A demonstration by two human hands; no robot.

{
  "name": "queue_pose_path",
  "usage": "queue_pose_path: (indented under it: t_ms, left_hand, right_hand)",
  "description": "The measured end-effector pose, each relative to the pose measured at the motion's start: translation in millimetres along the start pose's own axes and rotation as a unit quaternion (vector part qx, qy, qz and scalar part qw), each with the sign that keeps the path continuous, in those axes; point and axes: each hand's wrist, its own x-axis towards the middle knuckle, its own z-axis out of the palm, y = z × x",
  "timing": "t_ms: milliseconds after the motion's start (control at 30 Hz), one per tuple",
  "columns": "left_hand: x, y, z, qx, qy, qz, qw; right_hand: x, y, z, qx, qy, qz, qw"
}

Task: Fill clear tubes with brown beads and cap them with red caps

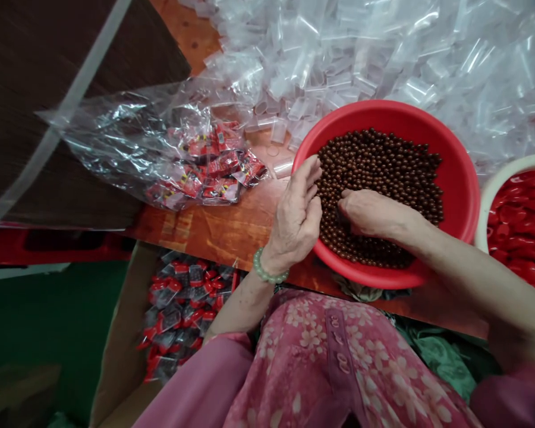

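Beads [383, 166] lie in the red basin [459, 172] at my one o'clock; my right hand [368, 212], nearer, is curled among them, hold impossible to tell; my left hand [296, 217], loosely open, seemingly empty, stands at its nine o'clock.

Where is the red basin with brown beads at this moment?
In the head view, the red basin stands right of centre on the table, below the clear plastic tubes and left of the white-rimmed tub.

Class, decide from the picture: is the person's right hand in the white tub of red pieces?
No, the right hand is among the brown beads in the red bowl.
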Motion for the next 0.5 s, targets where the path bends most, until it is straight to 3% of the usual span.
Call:
queue_pose_path:
  t_ms: [133, 267, 500]
  left_hand:
    - [0.0, 6.6, 1.1, -0.039, 0.011, -0.022, 0.999]
    - [2.1, 4.8, -0.8, -0.063, 0.024, -0.037, 0.997]
    - [1.9, 5.6, -7.8, -0.079, -0.018, -0.040, 0.996]
  right_hand:
    - [17.2, -1.0, 1.5, 0.099, 0.031, -0.081, 0.991]
    - [18.9, 7.9, 3.8, 0.230, 0.043, -0.087, 0.968]
    - [-14.6, 15.8, -10.4, 0.486, 0.123, -0.097, 0.860]
